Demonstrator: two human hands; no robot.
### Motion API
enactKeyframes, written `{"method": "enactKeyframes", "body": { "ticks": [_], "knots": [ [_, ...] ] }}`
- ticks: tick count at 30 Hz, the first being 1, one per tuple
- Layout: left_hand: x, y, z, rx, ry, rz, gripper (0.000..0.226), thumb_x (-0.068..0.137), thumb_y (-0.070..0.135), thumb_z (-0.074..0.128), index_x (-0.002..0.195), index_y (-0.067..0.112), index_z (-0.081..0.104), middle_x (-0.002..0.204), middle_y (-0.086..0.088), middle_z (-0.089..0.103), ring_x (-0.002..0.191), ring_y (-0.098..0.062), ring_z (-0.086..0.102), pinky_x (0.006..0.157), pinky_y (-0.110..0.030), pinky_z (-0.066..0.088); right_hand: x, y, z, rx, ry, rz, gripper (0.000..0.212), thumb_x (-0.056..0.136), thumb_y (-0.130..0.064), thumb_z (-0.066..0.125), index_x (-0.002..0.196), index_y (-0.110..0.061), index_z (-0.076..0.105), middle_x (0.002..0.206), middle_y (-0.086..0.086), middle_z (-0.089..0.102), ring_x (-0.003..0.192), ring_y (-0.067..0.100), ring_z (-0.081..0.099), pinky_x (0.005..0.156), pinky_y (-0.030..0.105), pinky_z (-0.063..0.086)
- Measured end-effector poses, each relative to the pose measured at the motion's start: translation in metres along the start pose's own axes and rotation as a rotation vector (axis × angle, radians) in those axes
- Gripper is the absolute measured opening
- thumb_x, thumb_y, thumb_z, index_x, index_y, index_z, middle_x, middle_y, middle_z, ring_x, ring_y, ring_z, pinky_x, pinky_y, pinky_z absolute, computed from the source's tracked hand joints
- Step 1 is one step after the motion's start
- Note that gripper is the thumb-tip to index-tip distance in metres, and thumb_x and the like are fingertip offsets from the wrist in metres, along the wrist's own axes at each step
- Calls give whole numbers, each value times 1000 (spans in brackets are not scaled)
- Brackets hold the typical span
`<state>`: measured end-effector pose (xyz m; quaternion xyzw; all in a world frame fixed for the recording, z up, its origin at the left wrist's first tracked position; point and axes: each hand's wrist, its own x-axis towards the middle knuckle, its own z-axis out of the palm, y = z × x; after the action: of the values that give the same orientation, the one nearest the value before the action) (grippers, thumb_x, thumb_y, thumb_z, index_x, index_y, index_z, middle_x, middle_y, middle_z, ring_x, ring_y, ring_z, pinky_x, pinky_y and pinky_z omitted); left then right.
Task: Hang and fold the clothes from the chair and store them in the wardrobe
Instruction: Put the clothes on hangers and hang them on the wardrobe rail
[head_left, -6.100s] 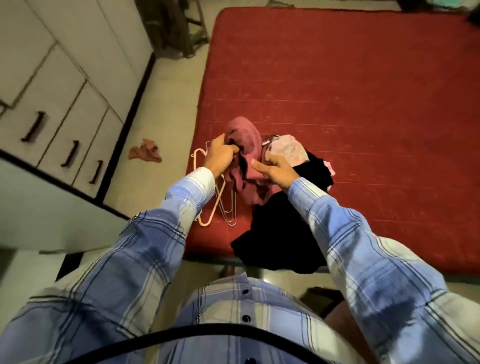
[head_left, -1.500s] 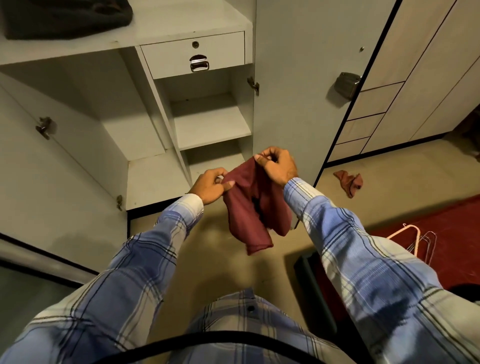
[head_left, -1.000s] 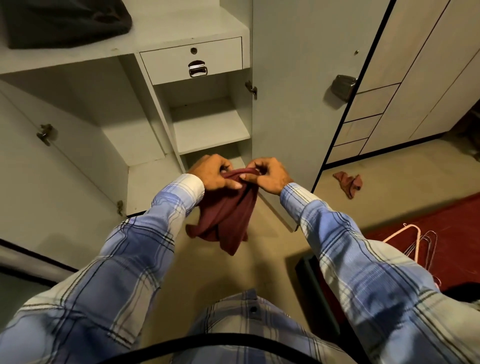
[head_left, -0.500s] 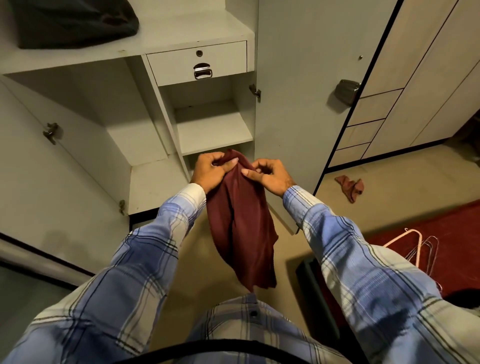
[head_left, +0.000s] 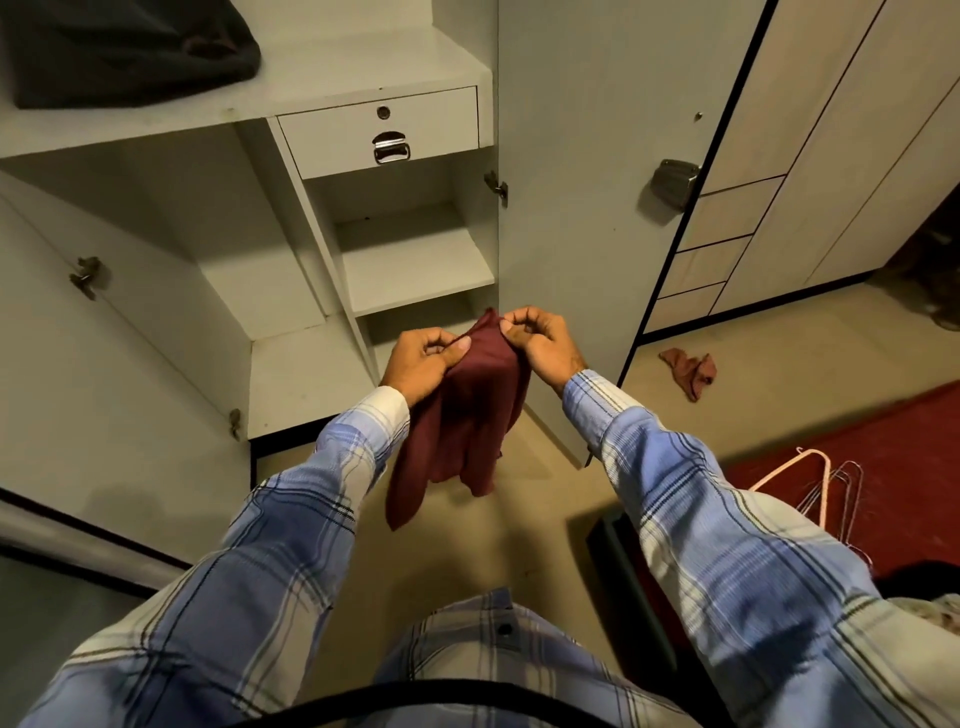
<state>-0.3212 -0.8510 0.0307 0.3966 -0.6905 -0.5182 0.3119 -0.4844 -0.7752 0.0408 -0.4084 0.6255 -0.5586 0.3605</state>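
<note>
Dark grey folded fabric (head_left: 130, 49) on top wardrobe shelf (head_left: 332, 78) cut by top and left edges; garment type unclear. Maroon knit garment (head_left: 462, 415) partly hidden behind left hand (head_left: 423, 364); lower end motion-blurred. Pink and wire hangers (head_left: 821, 488) overlap, count unclear. Red bed cover (head_left: 914, 441) cut by right edge.

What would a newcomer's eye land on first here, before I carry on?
The maroon garment hanging mid-frame, pinched at its top by the left hand and right hand before the open wardrobe. Then the reddish cloth on the floor to the right, and hangers on the red mattress.
</note>
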Motion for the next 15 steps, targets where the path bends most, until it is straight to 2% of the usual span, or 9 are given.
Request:
{"method": "enactKeyframes", "body": {
  "ticks": [1, 2, 3, 4, 6, 8, 9, 12, 15],
  "knots": [
    [0, 2, 1, 7, 22, 30, 12, 90, 4, 66, 79, 8, 67, 57, 14, 63, 53, 9, 53, 61, -9, 43, 0, 2, -1, -18, -35, 16, 9, 87, -25, 68, 90, -16, 67, 86, 4, 68, 81, 15, 62, 85, 35, 51],
    [1, 6, 2, 15, 33, 59, 9, 89, 3, 66, 82, 7, 68, 60, 14, 64, 55, 10, 54, 62, -8, 43, -2, 0, -1, -45, -85, 44, 24, 81, -36, 73, 95, -17, 69, 92, 4, 71, 87, 16, 66, 87, 36, 53],
    [2, 9, 4, 23, 34, 86, 8, 89, 3, 67, 84, 8, 69, 62, 15, 65, 57, 10, 55, 63, -8, 43, -5, 0, -2, -77, -147, 66, 34, 76, -43, 77, 98, -18, 70, 97, 3, 73, 91, 18, 68, 87, 34, 54],
    [3, 12, 5, 29, 30, 104, 8, 88, 5, 68, 83, 11, 69, 62, 15, 65, 59, 10, 56, 65, -9, 44, -7, -2, -1, -123, -194, 65, 35, 74, -43, 80, 98, -19, 71, 96, 1, 74, 91, 17, 70, 84, 31, 56],
    [5, 16, 5, 36, 12, 124, 11, 87, 9, 71, 79, 17, 70, 67, 15, 67, 63, 7, 59, 70, -14, 47, -10, -5, 1, -162, -192, 34, 16, 76, -34, 82, 83, -24, 71, 78, -7, 71, 74, 9, 66, 70, 24, 53],
    [6, 16, 4, 42, 5, 123, 15, 87, 13, 72, 76, 23, 70, 70, 12, 68, 64, 5, 60, 71, -16, 47, -11, -6, 2, -96, -129, -19, 22, 79, -24, 81, 64, -24, 65, 58, -13, 60, 55, 5, 53, 56, 20, 44],
    [5, 16, 3, 30, 5, 113, 16, 87, 13, 72, 76, 23, 69, 69, 13, 68, 64, 6, 60, 70, -15, 47, -11, -6, 3, -56, -101, -36, 25, 79, -21, 81, 61, -24, 64, 56, -11, 58, 54, 6, 50, 54, 21, 42],
    [-1, 10, -3, -25, -36, 67, 16, 88, 8, 69, 77, 18, 67, 67, 13, 68, 62, 5, 59, 67, -13, 48, -13, -10, 2, 36, -96, -56, 14, 80, -14, 79, 71, -20, 71, 64, -4, 66, 62, 10, 57, 59, 21, 49],
    [-8, -1, -9, 33, -198, -1, 6, 85, 7, 72, 84, 11, 69, 80, -4, 68, 74, -10, 61, 76, -23, 50, -13, -15, 2, 96, -44, -32, 12, 82, -12, 77, 73, -16, 70, 63, -7, 67, 59, 5, 60, 59, 19, 51]
  ]
}}
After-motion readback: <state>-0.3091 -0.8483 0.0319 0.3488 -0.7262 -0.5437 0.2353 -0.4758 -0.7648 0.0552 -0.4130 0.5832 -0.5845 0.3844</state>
